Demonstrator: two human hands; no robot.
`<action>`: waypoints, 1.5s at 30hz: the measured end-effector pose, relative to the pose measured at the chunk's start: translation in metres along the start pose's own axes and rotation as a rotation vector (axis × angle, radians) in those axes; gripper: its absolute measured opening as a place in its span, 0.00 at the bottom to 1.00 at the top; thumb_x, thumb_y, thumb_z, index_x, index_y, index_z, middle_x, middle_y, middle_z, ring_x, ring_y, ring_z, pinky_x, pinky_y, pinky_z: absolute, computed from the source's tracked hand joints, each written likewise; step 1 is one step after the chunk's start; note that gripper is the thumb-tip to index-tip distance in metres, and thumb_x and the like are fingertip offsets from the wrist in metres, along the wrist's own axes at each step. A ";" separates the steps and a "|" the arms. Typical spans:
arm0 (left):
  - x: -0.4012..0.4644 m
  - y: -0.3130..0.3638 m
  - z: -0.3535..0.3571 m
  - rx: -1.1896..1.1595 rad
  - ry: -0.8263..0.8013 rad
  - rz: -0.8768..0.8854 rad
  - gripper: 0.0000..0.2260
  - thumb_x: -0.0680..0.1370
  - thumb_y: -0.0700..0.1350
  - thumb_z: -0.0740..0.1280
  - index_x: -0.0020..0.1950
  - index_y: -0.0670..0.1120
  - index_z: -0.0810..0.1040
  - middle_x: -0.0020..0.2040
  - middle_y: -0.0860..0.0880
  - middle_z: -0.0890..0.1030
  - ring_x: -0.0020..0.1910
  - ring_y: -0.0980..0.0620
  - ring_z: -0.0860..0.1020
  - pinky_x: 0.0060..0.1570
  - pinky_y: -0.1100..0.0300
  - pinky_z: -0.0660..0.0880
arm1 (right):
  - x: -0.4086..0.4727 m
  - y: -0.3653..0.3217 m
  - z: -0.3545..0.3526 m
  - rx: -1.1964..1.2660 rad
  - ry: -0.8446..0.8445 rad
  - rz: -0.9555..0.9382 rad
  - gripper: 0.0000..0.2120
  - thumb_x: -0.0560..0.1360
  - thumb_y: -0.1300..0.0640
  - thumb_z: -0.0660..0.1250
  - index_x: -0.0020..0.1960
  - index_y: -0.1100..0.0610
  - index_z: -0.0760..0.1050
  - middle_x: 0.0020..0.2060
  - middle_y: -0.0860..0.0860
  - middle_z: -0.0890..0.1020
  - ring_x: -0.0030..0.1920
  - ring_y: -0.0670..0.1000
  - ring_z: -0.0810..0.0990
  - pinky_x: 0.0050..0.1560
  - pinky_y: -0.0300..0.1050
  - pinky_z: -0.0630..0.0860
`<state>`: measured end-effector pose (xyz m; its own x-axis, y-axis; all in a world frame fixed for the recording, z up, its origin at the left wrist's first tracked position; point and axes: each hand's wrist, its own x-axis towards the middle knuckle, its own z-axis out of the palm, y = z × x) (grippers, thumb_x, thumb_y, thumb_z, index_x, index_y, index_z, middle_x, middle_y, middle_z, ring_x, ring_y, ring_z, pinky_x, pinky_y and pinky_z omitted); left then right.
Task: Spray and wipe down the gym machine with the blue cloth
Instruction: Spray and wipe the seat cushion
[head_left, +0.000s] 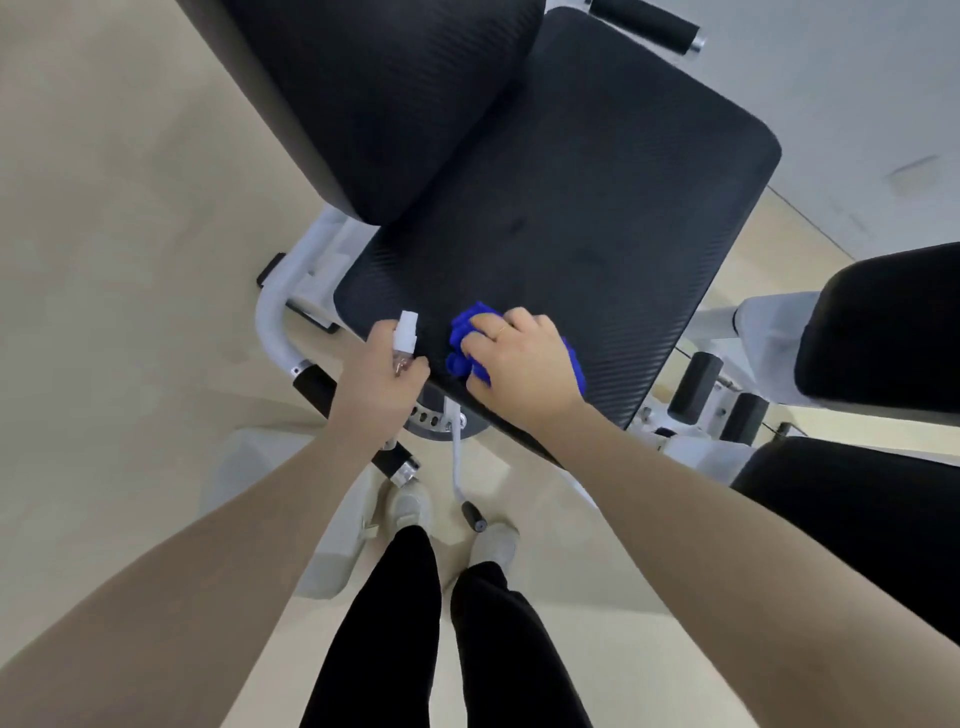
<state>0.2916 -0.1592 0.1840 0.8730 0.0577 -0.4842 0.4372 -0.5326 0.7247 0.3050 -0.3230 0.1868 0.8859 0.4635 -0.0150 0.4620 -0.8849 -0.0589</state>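
Note:
The gym machine's black padded seat fills the middle of the head view, with its black backrest pad above it to the left. My right hand presses a bunched blue cloth onto the seat's near edge. My left hand sits just left of it, closed around a small spray bottle with a white nozzle pointing up over the seat's front corner. Most of the bottle's body is hidden in my palm.
White frame tubes with black grips run under the seat on the left. More black pads and rollers stand at the right. My legs and pale shoes are on the beige floor below the seat.

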 end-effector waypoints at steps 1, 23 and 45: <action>-0.003 0.001 0.002 0.011 0.003 0.001 0.07 0.75 0.42 0.62 0.52 0.46 0.67 0.36 0.44 0.75 0.37 0.42 0.76 0.41 0.49 0.74 | -0.013 -0.002 -0.001 0.028 -0.036 -0.123 0.10 0.60 0.52 0.74 0.39 0.53 0.79 0.43 0.49 0.82 0.38 0.55 0.76 0.37 0.42 0.70; -0.015 0.014 0.039 0.341 0.128 0.121 0.15 0.76 0.43 0.65 0.60 0.40 0.68 0.45 0.42 0.75 0.40 0.46 0.71 0.38 0.54 0.65 | -0.065 0.083 -0.023 -0.005 -0.027 0.242 0.13 0.69 0.52 0.58 0.45 0.56 0.78 0.51 0.55 0.79 0.42 0.61 0.75 0.39 0.50 0.73; 0.004 0.016 0.001 0.246 0.132 0.123 0.15 0.75 0.40 0.62 0.61 0.45 0.68 0.40 0.44 0.77 0.41 0.44 0.75 0.41 0.51 0.72 | -0.028 -0.005 -0.004 0.067 -0.063 0.192 0.09 0.64 0.51 0.69 0.41 0.54 0.80 0.47 0.53 0.81 0.38 0.57 0.76 0.35 0.45 0.70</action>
<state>0.3018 -0.1680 0.1931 0.9437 0.0812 -0.3208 0.2755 -0.7297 0.6258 0.2781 -0.3321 0.1918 0.9523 0.2901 -0.0948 0.2790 -0.9533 -0.1153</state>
